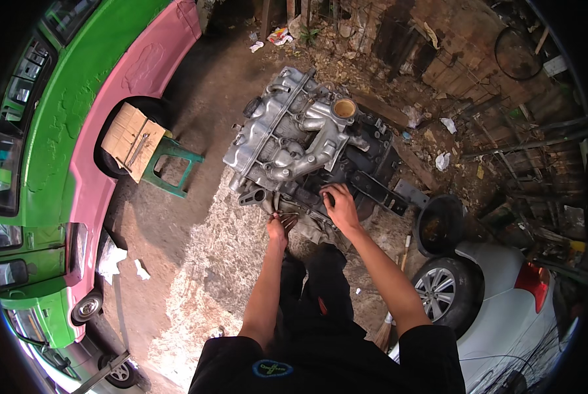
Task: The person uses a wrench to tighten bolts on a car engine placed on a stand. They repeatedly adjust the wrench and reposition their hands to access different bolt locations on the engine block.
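Note:
A car engine sits in front of me, with a silvery ribbed top and pipes, and a dark block on its right side. At its near edge my left hand is closed round several thin, brownish metal rods, too small to name more exactly. My right hand reaches to the dark near side of the engine, its fingers bent and pressed together against it. Whatever those fingertips pinch, if anything, is hidden. An oval-ended metal bracket sticks out of the engine left of my hands.
Left stands a green stool beside cardboard bearing wrenches. A green and pink vehicle lines that side. To the right are a black basin, a silver car and a broom. Debris covers the far ground.

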The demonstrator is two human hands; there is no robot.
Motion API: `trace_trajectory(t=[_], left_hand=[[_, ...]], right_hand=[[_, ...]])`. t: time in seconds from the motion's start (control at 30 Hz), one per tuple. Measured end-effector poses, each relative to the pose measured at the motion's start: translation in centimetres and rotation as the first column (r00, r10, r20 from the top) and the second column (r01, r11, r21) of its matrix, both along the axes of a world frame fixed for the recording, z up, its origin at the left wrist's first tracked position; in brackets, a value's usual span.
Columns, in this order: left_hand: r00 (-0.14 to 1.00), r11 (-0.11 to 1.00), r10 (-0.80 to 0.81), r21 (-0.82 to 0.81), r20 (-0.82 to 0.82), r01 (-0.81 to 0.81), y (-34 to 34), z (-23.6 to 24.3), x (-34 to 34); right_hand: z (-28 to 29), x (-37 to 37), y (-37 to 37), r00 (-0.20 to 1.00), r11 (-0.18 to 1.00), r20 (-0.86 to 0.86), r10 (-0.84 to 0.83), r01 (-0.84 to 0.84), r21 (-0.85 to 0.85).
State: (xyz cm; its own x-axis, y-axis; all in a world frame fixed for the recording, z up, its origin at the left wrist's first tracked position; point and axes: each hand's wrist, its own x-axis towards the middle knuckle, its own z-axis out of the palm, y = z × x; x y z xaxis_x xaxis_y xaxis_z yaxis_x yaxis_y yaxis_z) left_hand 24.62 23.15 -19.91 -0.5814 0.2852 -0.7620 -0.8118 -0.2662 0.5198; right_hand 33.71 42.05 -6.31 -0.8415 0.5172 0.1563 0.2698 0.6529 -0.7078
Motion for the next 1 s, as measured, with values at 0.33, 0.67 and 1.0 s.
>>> trace_trajectory(t=[0.33, 0.67, 1.0], left_hand=[[0.974, 0.990, -0.102, 0.121, 0.202, 0.079, 2.1, -5.2, -4.6], [0.959, 0.991, -0.062, 0.128, 0.275, 0.028, 2.5, -6.1, -3.9], [0.966, 0.987, -0.147, 0.091, 0.211, 0.130, 2.5, -7.2, -5.0]], right_hand=[[0.3, 0.0, -0.1, 0.997, 1.000, 0.081, -0.016, 0.017, -0.011], [0.2, -0.1, 0.0, 0.999, 1.000, 0.033, -0.006, 0.006, -0.011], [0.0, -0.1, 0.1, 1.000, 1.000, 0.024, 0.002, -0.002, -0.001]])
